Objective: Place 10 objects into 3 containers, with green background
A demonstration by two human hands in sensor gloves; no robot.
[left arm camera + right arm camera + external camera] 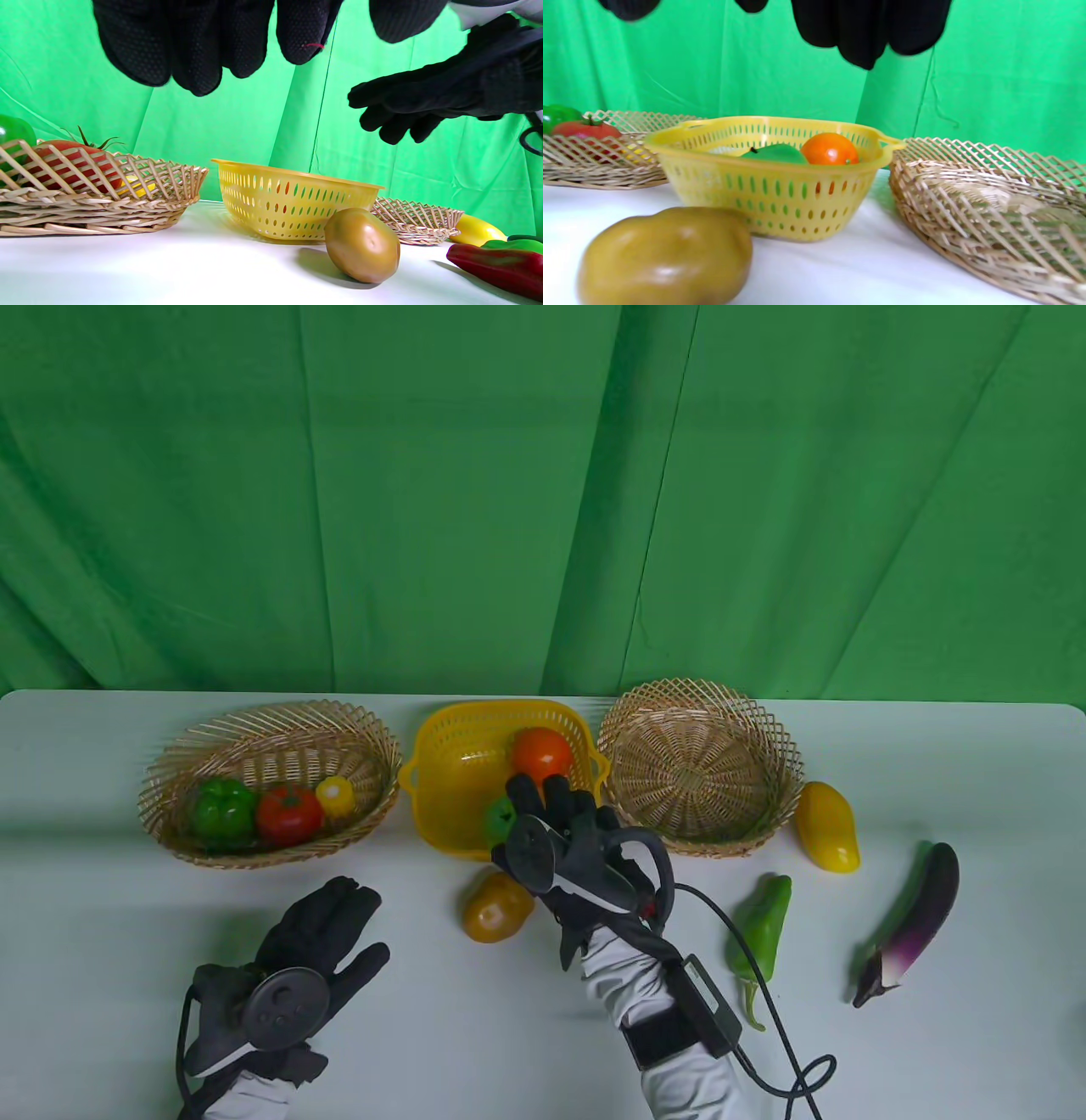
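My right hand (543, 806) hovers over the front rim of the yellow plastic basket (441, 806), fingers spread, holding nothing. An orange (540, 752) and a green fruit (499, 819) lie in that basket. My left hand (327, 916) is open and empty above the table at the lower left. The oval wicker basket (254, 729) holds a green pepper (222, 808), a red tomato (288, 813) and a small yellow fruit (335, 794). The round wicker basket (696, 763) holds nothing. A brownish-yellow fruit (496, 909) lies just in front of the yellow basket.
A yellow mango (828, 825), a green chilli pepper (761, 933) and a purple eggplant (912, 923) lie on the white table at the right. A red pepper (496, 267) shows in the left wrist view. A black glove cable (764, 984) trails off my right wrist.
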